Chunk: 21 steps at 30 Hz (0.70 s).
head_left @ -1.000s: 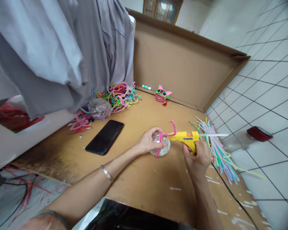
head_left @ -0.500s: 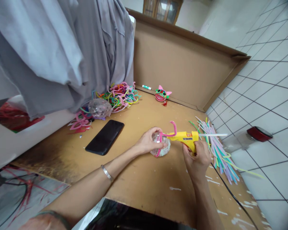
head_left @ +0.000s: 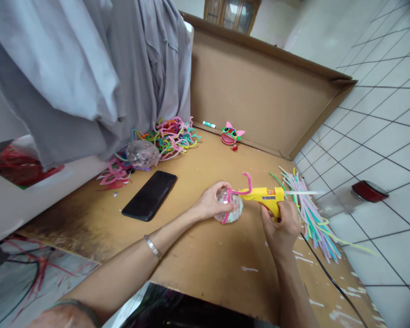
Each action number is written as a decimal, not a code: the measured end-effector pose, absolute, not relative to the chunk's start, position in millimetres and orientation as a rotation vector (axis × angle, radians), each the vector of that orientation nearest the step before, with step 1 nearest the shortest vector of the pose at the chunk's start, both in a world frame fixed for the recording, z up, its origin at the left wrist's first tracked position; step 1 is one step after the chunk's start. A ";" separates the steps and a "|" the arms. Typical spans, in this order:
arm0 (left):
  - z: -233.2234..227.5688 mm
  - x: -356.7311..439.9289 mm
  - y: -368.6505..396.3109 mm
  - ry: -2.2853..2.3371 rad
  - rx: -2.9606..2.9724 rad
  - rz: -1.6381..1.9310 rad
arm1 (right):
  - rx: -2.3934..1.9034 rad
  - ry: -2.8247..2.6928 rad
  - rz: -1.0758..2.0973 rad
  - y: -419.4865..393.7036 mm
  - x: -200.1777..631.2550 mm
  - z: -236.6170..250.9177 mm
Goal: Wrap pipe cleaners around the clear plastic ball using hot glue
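Note:
My left hand grips a clear glittery ball that rests on the brown cardboard floor. A pink pipe cleaner curls over the ball and sticks up above it. My right hand holds a yellow glue gun by its handle, with the nozzle pointing left at the top of the ball beside the pipe cleaner. The gun's black cord trails toward the lower right.
A black phone lies to the left. A second clear ball and a heap of bent coloured pipe cleaners sit farther back. A small pink-eared figure stands by the cardboard wall. Straight pastel pipe cleaners lie at right. Grey cloth hangs at left.

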<state>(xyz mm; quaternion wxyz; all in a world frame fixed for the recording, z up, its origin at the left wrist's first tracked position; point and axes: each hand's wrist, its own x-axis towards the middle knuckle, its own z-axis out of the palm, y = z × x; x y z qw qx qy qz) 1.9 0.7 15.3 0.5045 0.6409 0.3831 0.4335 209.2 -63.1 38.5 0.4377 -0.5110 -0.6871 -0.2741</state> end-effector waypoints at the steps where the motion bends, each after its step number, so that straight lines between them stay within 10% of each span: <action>1: 15.7 1.9 0.6 0.927 1.546 1.045 | -1.270 -1.711 -0.684 -62.9 209.4 38.3; 21: 18.0 1.7 -0.1 0.928 1.532 1.037 | -1.252 -1.723 -0.645 -63.7 210.1 39.1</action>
